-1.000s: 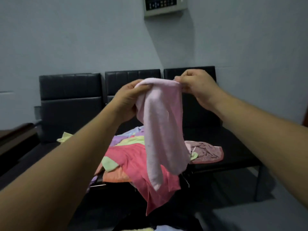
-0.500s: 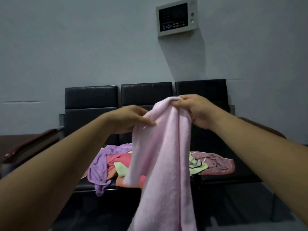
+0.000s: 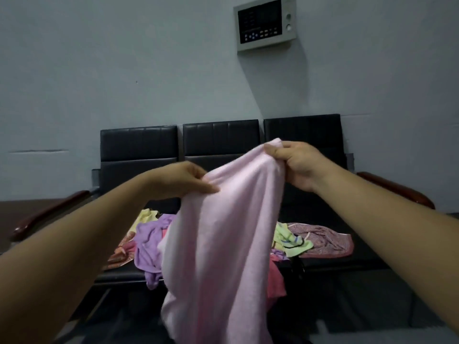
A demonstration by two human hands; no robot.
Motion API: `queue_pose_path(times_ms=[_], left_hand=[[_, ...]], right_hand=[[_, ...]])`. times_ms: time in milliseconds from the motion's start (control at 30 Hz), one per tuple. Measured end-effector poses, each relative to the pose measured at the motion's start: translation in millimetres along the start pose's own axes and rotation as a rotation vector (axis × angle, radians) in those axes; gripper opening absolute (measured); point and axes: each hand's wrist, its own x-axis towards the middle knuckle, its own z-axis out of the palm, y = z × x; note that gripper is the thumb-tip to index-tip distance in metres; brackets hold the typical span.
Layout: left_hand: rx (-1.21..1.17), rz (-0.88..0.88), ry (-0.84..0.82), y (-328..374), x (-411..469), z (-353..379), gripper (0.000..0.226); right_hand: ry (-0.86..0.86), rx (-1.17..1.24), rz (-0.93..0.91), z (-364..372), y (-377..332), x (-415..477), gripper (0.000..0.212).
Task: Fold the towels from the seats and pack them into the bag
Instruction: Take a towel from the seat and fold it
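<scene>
A pale pink towel (image 3: 223,239) hangs in front of me, held up by both hands. My right hand (image 3: 295,162) grips its top corner, the highest point. My left hand (image 3: 181,180) pinches the upper edge lower and to the left. The cloth drapes down past the bottom of the frame. Behind it, on the black seats (image 3: 139,150), lies a heap of towels: a purple one (image 3: 149,244), a yellow one (image 3: 146,217), a green striped one (image 3: 290,239) and a maroon patterned one (image 3: 325,239). No bag shows in this view.
The three-seat black bench stands against a grey wall, with brown armrests at the left (image 3: 47,217) and right (image 3: 397,189). A white wall panel (image 3: 265,23) with a dark screen hangs above. Dark floor lies below the bench.
The view tilted up. My hands moved apart, spreading the pink towel's top edge; my left hand slid left and lower along the edge while my right kept the corner.
</scene>
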Motion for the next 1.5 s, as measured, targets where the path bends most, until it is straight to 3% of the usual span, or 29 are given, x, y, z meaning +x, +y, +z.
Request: queue_pose_path(times_ms=[67, 100, 267, 333, 467, 567, 667, 733, 800, 867, 1000, 1067, 1100, 1167, 1233, 1333, 1400, 1500], left_hand=[[0.458, -0.087, -0.007, -18.3, 3.5, -1.4, 0.027], [0.558, -0.117, -0.011, -27.6, 6.3, -1.2, 0.027], [0.536, -0.173, -0.069, -56.9, 8.8, -1.4, 0.015], [0.52, -0.179, -0.095, -63.6, 10.6, 2.8, 0.014], [0.33, -0.154, 0.082, -66.9, 17.0, 10.9, 0.012], [-0.122, -0.066, 0.213, -53.8, 12.9, 15.9, 0.02], [-0.471, 0.067, 0.176, -28.0, 7.5, 18.0, 0.02], [-0.52, 0.131, 0.086, -12.9, 6.8, 19.1, 0.021], [-0.357, 0.178, 0.041, -0.9, 7.3, 21.9, 0.023], [-0.19, 0.198, 0.061, 6.7, 9.0, 26.8, 0.02], [-0.077, 0.183, 0.191, 15.6, 14.6, 36.0, 0.011], [-0.027, 0.19, 0.21, 17.3, 17.2, 38.5, 0.015], [-0.012, 0.192, 0.215, 18.1, 17.7, 39.2, 0.017], [0.018, 0.188, 0.231, 19.6, 17.5, 39.9, 0.019], [0.039, 0.178, 0.246, 19.7, 17.5, 39.6, 0.021], [0.039, 0.119, 0.169, 12.9, 17.8, 35.4, 0.026], [0.088, 0.034, 0.016, 2.8, 16.8, 32.5, 0.027], [0.116, -0.072, -0.124, -18.1, 10.8, 31.6, 0.029]], right_hand=[[0.121, -0.078, 0.003, -17.3, 2.8, 5.8, 0.019], [0.172, -0.119, 0.011, -24.3, 6.4, 7.9, 0.016], [0.425, -0.17, 0.015, -46.9, 25.6, 13.9, 0.012], [0.444, -0.233, 0.007, -50.7, 28.7, 12.9, 0.003], [0.442, -0.408, -0.063, -52.2, 33.4, 12.7, 0.007], [0.457, -0.479, -0.096, -53.7, 35.7, 15.4, 0.011], [0.472, -0.523, -0.143, -51.4, 39.4, 19.7, 0.014], [0.454, -0.551, -0.159, -47.3, 42.7, 21.0, 0.016], [0.399, -0.552, -0.153, -40.8, 44.4, 18.7, 0.005], [0.329, -0.538, -0.169, -29.8, 44.6, 14.1, 0.01], [0.114, -0.46, -0.176, -1.3, 37.7, 1.0, 0.028], [-0.069, -0.426, -0.143, 12.3, 33.4, -7.5, 0.02], [-0.155, -0.45, -0.136, 18.2, 31.7, -12.3, 0.017], [-0.233, -0.6, -0.151, 26.3, 31.2, -17.6, 0.031], [-0.213, -0.761, -0.207, 32.1, 30.3, -20.6, 0.03], [-0.133, -0.789, -0.232, 30.8, 29.7, -19.8, 0.014], [-0.098, -0.625, -0.173, 25.6, 32.3, -16.0, 0.01], [-0.045, -0.178, -0.012, 9.9, 34.3, -10.0, 0.014]])
